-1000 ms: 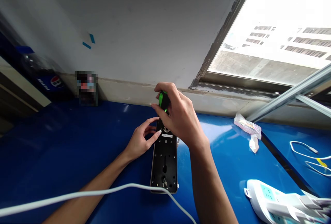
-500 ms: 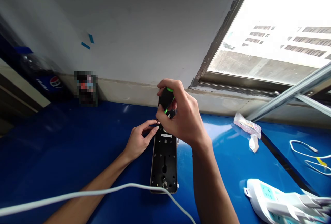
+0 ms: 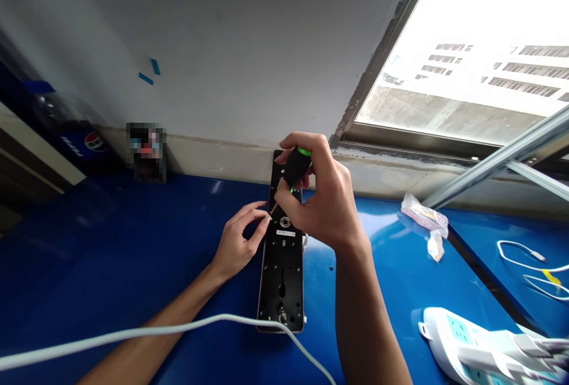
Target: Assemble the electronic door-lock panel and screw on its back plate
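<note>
A long black panel point(image 3: 292, 281) with holes, small screws and a white label lies lengthwise on the blue table point(image 3: 200, 207). My right hand point(image 3: 322, 195) is wrapped round a black and green screwdriver point(image 3: 297, 166), tilted so its shaft slants down to the panel's left edge. At that tip, my left hand point(image 3: 240, 236) has thumb and forefinger pinched together; whatever is between them is too small to make out. A small dark screw point(image 3: 331, 268) lies on the table to the right of the panel.
A white cable point(image 3: 178, 328) crosses the foreground over the panel's near end. A power strip point(image 3: 438, 337) with plugs is at lower right, a plastic packet point(image 3: 424, 216) behind it. A bottle point(image 3: 75, 130) stands at far left, beneath a wall with a window.
My right hand and the screwdriver have shifted right and the screwdriver leans more, uncovering the panel's far end and round fitting. The small screw on the table now shows beside my right forearm.
</note>
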### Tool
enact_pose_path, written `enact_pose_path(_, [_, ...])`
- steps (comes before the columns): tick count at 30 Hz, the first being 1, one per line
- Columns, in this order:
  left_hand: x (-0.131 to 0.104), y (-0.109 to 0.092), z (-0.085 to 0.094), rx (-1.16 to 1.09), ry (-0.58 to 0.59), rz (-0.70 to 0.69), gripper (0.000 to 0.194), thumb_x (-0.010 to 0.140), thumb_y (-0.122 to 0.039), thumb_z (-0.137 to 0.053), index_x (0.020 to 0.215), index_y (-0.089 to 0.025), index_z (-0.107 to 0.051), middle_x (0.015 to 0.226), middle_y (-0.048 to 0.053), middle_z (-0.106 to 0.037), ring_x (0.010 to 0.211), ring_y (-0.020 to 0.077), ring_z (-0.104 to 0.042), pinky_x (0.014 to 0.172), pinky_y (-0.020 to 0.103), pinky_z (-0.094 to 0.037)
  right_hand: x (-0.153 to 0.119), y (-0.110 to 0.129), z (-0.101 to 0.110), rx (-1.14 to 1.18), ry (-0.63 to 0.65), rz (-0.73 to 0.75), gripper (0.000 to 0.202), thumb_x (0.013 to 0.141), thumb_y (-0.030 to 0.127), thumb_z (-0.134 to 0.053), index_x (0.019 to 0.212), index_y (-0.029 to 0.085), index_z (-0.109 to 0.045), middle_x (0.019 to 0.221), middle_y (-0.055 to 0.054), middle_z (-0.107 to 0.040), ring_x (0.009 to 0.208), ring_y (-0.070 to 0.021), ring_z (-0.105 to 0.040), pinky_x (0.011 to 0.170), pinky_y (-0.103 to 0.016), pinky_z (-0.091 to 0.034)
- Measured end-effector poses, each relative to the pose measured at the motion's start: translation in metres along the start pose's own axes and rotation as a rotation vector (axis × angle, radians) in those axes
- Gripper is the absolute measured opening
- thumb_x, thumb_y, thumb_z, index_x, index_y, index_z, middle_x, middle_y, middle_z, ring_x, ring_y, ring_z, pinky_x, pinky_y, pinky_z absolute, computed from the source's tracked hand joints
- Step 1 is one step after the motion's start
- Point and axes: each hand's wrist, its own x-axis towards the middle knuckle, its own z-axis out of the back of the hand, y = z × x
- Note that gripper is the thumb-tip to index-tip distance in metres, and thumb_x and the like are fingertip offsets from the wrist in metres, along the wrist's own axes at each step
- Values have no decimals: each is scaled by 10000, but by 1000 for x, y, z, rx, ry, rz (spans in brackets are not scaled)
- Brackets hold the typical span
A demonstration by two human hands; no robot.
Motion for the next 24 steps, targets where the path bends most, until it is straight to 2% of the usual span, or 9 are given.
enact_pose_path(8, [0, 4, 0, 97, -132, -160, 90, 973, -281, -723, 998, -240, -800, 1219, 61, -755, 1126, 240, -728, 1003, 365, -572, -1, -4, 6, -3, -18, -4, 555, 789, 5, -574, 1273, 272, -525, 1055, -12, -705, 742, -132, -581, 734, -298, -551])
enact_pose_path(15, [0, -1, 1, 105, -84, -173, 85, 969, -262, -720, 905, -213, -747, 1116, 60, -751, 1046, 219, -734, 955, 352, -574, -1, -5, 9, -8, -29, -23, 543, 783, -5, -576, 1253, 266, -538, 1034, -9, -713, 762, -132, -595, 743, -286, -542])
enact_pose_path(24, [0, 2, -1, 98, -84, -207, 78, 976, -260, -740, 974, -225, -810, 1098, 59, -749, 1019, 203, -733, 942, 338, -582, -1, -5, 11, -18, -14, -29, 546, 774, -11, -574, 1246, 261, -544, 1040, -9, -722, 781, -133, -621, 760, -290, -553])
